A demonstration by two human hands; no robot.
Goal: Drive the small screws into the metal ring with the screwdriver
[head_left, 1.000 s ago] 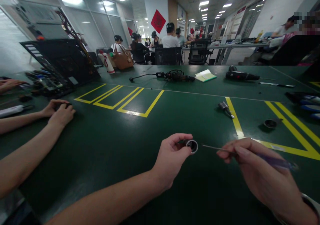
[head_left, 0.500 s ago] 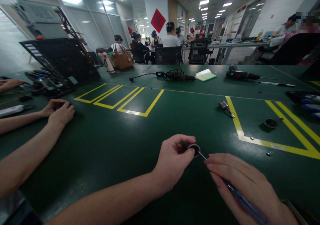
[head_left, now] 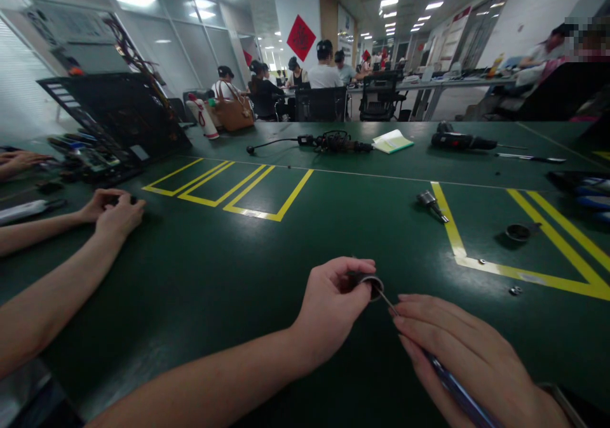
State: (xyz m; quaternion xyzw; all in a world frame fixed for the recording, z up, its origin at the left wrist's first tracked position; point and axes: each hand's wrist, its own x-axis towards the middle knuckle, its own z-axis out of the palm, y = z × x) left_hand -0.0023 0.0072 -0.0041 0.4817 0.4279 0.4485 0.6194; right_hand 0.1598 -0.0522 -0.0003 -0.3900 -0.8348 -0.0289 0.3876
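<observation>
In the head view, my left hand (head_left: 328,310) is closed around a dark round metal housing (head_left: 376,288), its open rim turned toward my right hand. My right hand (head_left: 457,345) grips a screwdriver with a translucent blue-purple handle (head_left: 457,387). The thin shaft (head_left: 387,301) runs into the housing's opening, where its tip is hidden. To the right on the green table lie a small metal nut (head_left: 482,261) and some small shiny metal parts (head_left: 515,291). Farther off are a metal part with a stem (head_left: 433,206) and a dark metal ring-shaped part (head_left: 519,232).
At the left, a co-worker's hands (head_left: 117,209) hold a small dark part. A dark tool with a cable (head_left: 333,142), a notepad (head_left: 393,141) and a power drill (head_left: 462,141) lie at the back. A black panel (head_left: 114,117) leans at left; yellow tape (head_left: 281,217) marks the table.
My right hand and the screwdriver have shifted very slightly, the shaft staying in the housing. The left hand keeps its hold on the housing, nearly still.
</observation>
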